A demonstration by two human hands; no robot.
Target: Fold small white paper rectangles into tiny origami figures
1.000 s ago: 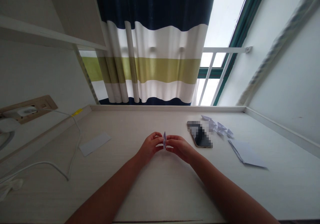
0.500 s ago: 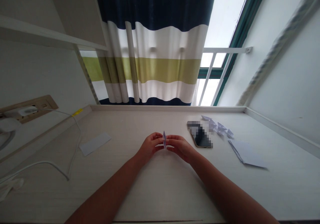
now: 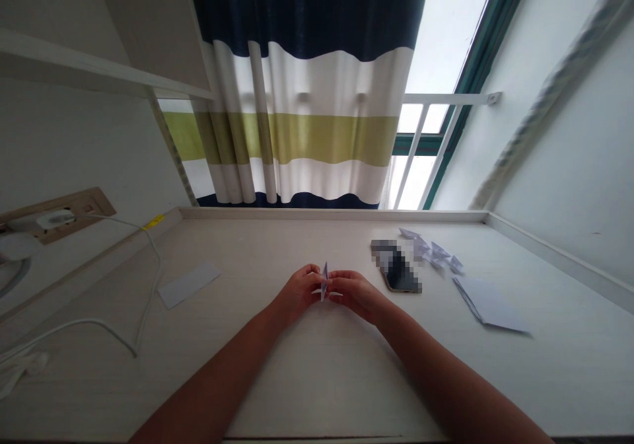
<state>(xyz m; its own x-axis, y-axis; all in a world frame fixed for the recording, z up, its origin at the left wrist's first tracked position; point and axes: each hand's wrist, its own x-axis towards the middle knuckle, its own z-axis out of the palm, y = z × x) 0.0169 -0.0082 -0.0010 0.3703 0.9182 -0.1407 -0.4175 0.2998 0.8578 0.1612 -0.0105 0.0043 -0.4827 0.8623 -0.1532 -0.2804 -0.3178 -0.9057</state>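
Note:
A small folded piece of pale paper [image 3: 324,279] stands upright between my two hands over the middle of the white desk [image 3: 317,378]. My left hand [image 3: 297,292] pinches it from the left with closed fingers. My right hand [image 3: 354,293] pinches it from the right, fingers curled. Only the paper's pointed top and a small flap show; the rest is hidden by my fingers.
A phone [image 3: 399,269] lies to the right of my hands. Behind it lie several small folded paper pieces [image 3: 436,252], and a stack of white sheets [image 3: 488,304] further right. A paper slip [image 3: 188,284] and a white cable [image 3: 143,298] lie at left. A striped curtain [image 3: 302,120] hangs behind.
Both hands and the folded paper have dropped slightly toward the desk; the grip is otherwise the same.

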